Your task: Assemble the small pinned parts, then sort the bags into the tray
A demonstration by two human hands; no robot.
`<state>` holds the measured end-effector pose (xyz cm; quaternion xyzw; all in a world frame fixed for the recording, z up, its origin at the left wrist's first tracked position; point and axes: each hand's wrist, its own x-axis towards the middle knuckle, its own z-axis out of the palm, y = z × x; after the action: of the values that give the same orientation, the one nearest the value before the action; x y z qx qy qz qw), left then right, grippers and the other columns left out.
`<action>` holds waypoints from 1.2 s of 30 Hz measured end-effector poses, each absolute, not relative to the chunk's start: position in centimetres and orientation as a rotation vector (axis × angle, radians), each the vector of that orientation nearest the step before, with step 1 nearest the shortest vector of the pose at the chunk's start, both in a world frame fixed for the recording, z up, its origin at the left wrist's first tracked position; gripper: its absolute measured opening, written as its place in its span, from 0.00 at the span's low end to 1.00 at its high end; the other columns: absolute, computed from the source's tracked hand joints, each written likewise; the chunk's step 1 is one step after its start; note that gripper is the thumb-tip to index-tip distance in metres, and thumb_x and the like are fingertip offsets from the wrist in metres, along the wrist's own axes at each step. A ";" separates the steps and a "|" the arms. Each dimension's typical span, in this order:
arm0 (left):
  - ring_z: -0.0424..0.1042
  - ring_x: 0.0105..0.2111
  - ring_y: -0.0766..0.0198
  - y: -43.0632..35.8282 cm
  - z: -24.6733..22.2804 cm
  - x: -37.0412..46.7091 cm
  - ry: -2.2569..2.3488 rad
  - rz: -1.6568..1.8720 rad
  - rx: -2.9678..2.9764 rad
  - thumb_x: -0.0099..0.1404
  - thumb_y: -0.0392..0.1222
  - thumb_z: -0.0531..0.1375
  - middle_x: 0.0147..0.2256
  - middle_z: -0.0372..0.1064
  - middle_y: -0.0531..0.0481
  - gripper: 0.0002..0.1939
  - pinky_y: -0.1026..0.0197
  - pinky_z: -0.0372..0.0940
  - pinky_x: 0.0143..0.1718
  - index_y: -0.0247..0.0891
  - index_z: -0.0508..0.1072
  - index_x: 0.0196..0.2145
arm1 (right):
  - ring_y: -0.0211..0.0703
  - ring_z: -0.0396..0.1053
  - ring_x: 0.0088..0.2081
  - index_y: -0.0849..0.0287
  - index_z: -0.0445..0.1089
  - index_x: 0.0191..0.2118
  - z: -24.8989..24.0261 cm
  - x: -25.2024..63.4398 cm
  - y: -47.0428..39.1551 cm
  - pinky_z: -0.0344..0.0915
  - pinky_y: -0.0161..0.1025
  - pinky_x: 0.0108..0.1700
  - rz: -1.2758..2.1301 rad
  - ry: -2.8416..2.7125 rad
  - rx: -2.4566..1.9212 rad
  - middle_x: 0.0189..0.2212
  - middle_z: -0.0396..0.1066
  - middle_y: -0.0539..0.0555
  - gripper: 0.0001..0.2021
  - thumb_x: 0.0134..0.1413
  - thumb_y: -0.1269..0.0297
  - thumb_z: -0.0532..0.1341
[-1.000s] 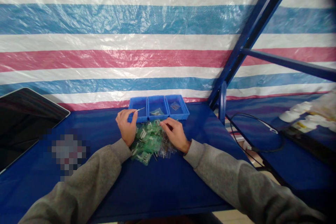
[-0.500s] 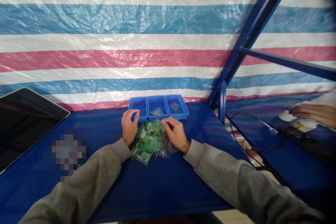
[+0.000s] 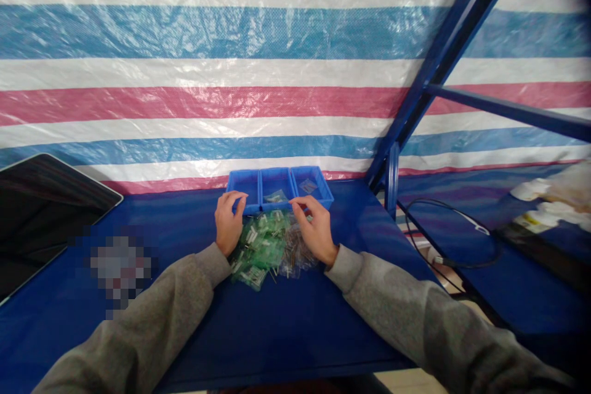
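Note:
A heap of green plastic packets (image 3: 264,246) with small silvery parts lies on the blue table between my hands. Clear packets with thin metal pieces (image 3: 295,255) adjoin it on the right. My left hand (image 3: 228,221) is at the heap's left edge, thumb and fingers curved with a gap and nothing between them. At the upper right of the heap my right hand (image 3: 316,226) has its fingertips pinched together; whatever is in them is too small to make out. Behind are three joined blue bins: left bin (image 3: 244,180), middle bin (image 3: 276,173) with a packet, right bin (image 3: 327,196) with a clear packet.
A dark screen (image 3: 41,215) stands at the left, near a pixelated patch (image 3: 120,265). Blue metal frame bars (image 3: 415,92) rise at the right. Beyond them are a black cable (image 3: 455,265) and white bottles (image 3: 530,189) on another blue surface. A striped sheet (image 3: 231,101) hangs behind.
My right hand has moved slightly up and right, away from the heap towards the bins. My left hand has barely shifted. The other person's hand at the far right has drawn back from the bottles.

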<state>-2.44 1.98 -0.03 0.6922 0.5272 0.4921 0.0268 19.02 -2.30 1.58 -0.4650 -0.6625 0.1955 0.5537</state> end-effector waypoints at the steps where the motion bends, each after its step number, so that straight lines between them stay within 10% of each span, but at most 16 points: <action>1: 0.66 0.43 0.59 2.0 0.0 -2.4 1.631 1.516 2.140 0.65 0.42 0.53 0.39 0.69 0.47 0.09 0.55 0.60 0.48 0.39 0.72 0.37 | 0.43 0.67 0.38 0.58 0.69 0.39 1.6 19.2 -2.0 0.63 0.39 0.41 0.415 -1.560 -1.122 0.36 0.70 0.55 0.12 0.61 0.63 0.50; 6: 0.66 0.43 0.59 1.9 0.1 -2.3 1.630 1.535 2.130 0.66 0.42 0.52 0.39 0.68 0.47 0.10 0.55 0.60 0.48 0.39 0.72 0.37 | 0.52 0.57 0.55 0.60 0.63 0.51 0.5 20.1 0.1 0.50 0.52 0.56 0.158 -1.682 -1.340 0.52 0.63 0.60 0.17 0.54 0.66 0.55; 11: 0.66 0.43 0.59 1.8 0.2 -2.3 1.624 1.526 2.133 0.66 0.41 0.52 0.39 0.69 0.47 0.09 0.56 0.60 0.48 0.40 0.72 0.38 | 0.50 0.64 0.50 0.58 0.64 0.49 -0.4 20.5 1.3 0.37 0.58 0.60 0.110 -1.843 -1.427 0.43 0.70 0.57 0.15 0.55 0.67 0.55; 36: 0.65 0.46 0.59 1.6 0.4 -2.1 1.680 1.565 2.126 0.66 0.41 0.51 0.40 0.68 0.49 0.09 0.46 0.41 0.61 0.42 0.71 0.38 | 0.50 0.59 0.49 0.57 0.69 0.39 1.6 20.0 -0.6 0.53 0.48 0.51 0.179 -1.942 -1.163 0.43 0.66 0.56 0.15 0.44 0.76 0.54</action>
<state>-2.12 1.57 0.43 0.6796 0.5368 0.5000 0.0063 20.05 -0.62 1.60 -0.4644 -0.7755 0.0715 0.4216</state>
